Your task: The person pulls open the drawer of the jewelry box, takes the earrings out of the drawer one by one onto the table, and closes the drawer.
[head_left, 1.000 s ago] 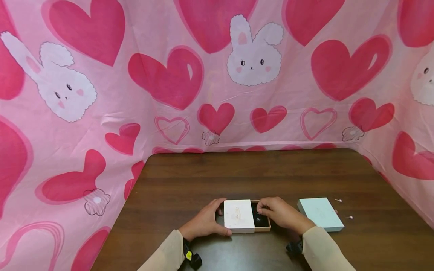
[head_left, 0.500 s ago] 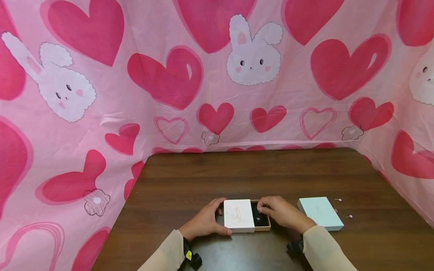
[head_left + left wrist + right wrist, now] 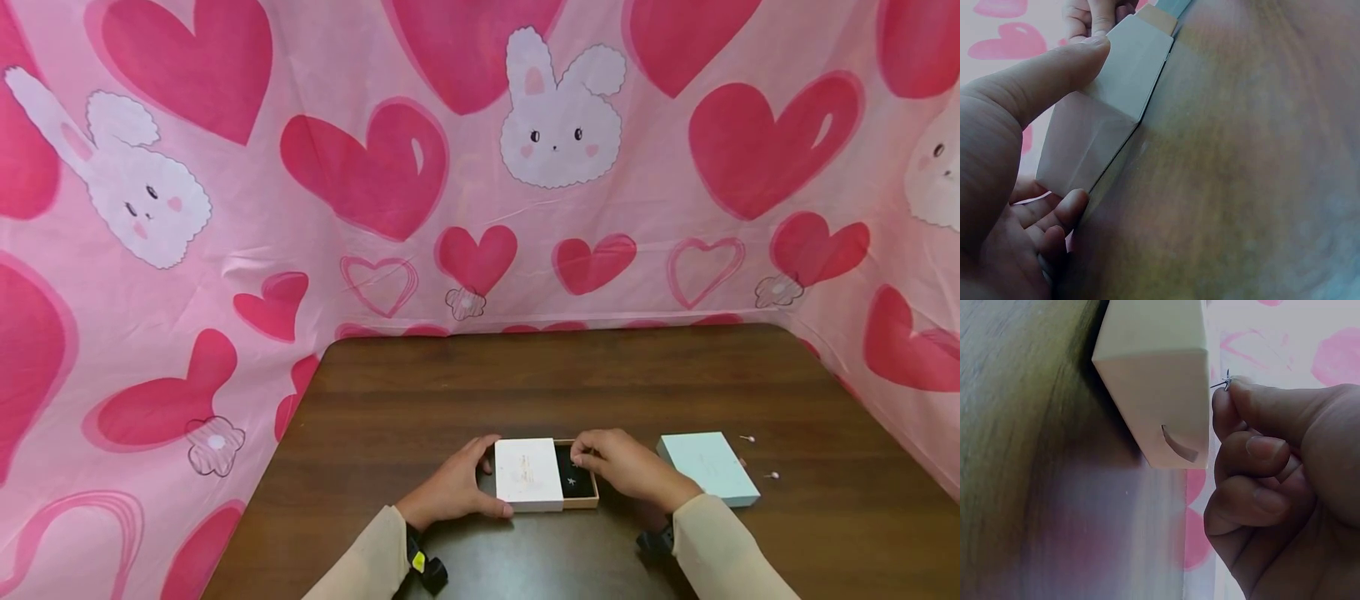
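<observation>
My left hand (image 3: 457, 490) grips a white slide-out jewellery box (image 3: 527, 473), thumb on its near side and fingers on the far side. From the box's right end the drawer (image 3: 580, 503) is partly pulled out, showing a black pad (image 3: 576, 485). On that pad sits a small silver star-shaped stud earring (image 3: 572, 481). Above the drawer my right hand (image 3: 618, 462) pinches another star-shaped stud earring (image 3: 1227, 381) between thumb and forefinger, its thin post pointing toward the box. The other right fingers are curled. Much of the pad's far part is hidden behind them.
Right of my right hand lies a pale mint box lid (image 3: 708, 468) on the brown wooden table (image 3: 525, 375). Beyond it rest two small pearl-headed pins or studs, a far one (image 3: 748, 438) and a nearer one (image 3: 774, 476). A pink heart-patterned cloth (image 3: 405, 283) surrounds the table.
My right fingertips have shifted very slightly up and right over the drawer. The left hand and the box keep their place; the head view has tilted a little.
</observation>
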### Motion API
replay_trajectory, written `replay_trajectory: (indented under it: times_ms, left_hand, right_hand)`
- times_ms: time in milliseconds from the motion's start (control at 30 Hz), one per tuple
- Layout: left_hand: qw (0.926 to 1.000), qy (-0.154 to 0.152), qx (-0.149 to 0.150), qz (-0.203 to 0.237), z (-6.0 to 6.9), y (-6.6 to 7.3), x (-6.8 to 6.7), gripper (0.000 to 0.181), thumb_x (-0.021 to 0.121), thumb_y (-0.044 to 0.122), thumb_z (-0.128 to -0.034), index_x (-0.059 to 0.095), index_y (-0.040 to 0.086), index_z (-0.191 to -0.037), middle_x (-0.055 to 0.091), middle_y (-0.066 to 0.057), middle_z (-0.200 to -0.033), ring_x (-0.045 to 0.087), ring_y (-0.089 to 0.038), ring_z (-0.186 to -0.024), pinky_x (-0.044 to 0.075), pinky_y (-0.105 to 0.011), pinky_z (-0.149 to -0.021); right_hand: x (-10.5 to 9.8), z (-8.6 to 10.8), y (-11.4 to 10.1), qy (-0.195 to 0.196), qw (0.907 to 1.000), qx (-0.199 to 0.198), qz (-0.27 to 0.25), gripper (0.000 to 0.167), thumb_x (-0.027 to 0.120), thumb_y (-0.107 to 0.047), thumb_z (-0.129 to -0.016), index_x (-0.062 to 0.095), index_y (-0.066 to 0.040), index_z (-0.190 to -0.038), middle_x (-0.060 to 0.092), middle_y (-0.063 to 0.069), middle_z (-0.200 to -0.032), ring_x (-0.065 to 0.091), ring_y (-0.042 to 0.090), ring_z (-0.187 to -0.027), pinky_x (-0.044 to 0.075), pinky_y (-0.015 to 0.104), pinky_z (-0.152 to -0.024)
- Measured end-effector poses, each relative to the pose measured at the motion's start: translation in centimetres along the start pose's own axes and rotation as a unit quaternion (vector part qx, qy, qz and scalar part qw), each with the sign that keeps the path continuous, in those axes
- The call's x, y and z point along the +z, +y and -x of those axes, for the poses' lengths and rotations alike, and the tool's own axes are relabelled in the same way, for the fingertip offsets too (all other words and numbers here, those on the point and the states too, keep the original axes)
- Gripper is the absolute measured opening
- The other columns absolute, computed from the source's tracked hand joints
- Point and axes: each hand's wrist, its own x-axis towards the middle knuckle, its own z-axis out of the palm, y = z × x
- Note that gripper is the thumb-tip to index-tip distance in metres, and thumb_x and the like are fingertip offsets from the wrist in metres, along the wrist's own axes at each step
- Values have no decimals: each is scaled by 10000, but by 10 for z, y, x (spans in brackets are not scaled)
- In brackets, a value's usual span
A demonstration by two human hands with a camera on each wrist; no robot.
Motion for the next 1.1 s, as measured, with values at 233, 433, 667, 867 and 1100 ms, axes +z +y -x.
replay_trajectory:
  times_ms: [233,433,667,867,1100]
  left_hand:
    - [10000,52,76,-35,0,1,0,1027,888,525,-614,398,151,-1436,492,79,-1115,487,-113,-985,403,-319,-832]
    - [9999,38,62,-71,0,2,0,1036,887,529,-614,395,142,-1440,493,76,-1102,488,-111,-980,402,-317,-828]
    - [10000,32,49,-14,0,1,0,1029,891,516,-615,396,149,-1438,495,76,-1097,488,-114,-980,400,-322,-829]
    - [9999,46,115,-51,0,0,1,1020,891,522,-610,402,160,-1429,503,82,-1061,491,-107,-966,402,-311,-821]
    - [9999,63,141,-44,0,0,1,1014,889,526,-609,407,167,-1426,503,84,-1059,490,-107,-965,401,-311,-821]
  right_hand:
    - [-2,0,0,59,9999,-88,32,58,631,-161,-952,632,-164,-894,554,-99,-798,501,62,-714,439,278,-643]
    - [-3,1,1,70,9999,-100,30,63,638,-139,-945,630,-176,-894,544,-107,-793,498,60,-711,435,279,-643]
    - [-5,3,3,101,9999,-81,-41,54,631,-155,-952,631,-169,-900,541,-101,-786,491,60,-700,433,276,-628]
    - [-6,4,5,70,9999,-71,-97,63,614,-162,-965,629,-166,-904,533,-93,-771,491,58,-696,433,274,-617]
    - [-7,5,8,133,9999,-72,-75,68,611,-165,-968,626,-170,-902,539,-102,-780,494,54,-708,436,273,-631]
